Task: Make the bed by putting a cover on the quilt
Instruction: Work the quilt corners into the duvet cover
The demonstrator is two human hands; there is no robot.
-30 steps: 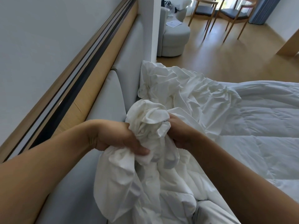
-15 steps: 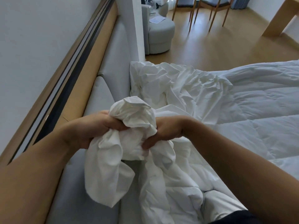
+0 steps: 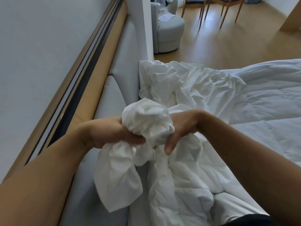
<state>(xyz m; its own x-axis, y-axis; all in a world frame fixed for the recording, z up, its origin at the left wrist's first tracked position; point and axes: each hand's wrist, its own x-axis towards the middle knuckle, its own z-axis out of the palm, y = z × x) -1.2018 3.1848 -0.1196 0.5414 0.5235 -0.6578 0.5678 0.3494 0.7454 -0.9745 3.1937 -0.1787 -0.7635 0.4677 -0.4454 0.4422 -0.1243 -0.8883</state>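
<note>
A padded grey headboard [image 3: 110,98] is shown at left. A bunched crumpled white fabric cover [image 3: 146,118] is gripped between the left hand [image 3: 112,136] and the right hand [image 3: 182,128], fingers curled. Behind, a white paper sheet [image 3: 166,17], its writing unreadable, is borne by a rounded grey armchair [image 3: 169,33]. The stitched white quilt [image 3: 268,111] is spread at right, beneath the cover.

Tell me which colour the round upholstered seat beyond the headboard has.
Pale grey: the round upholstered seat shows best in the head view.
</note>
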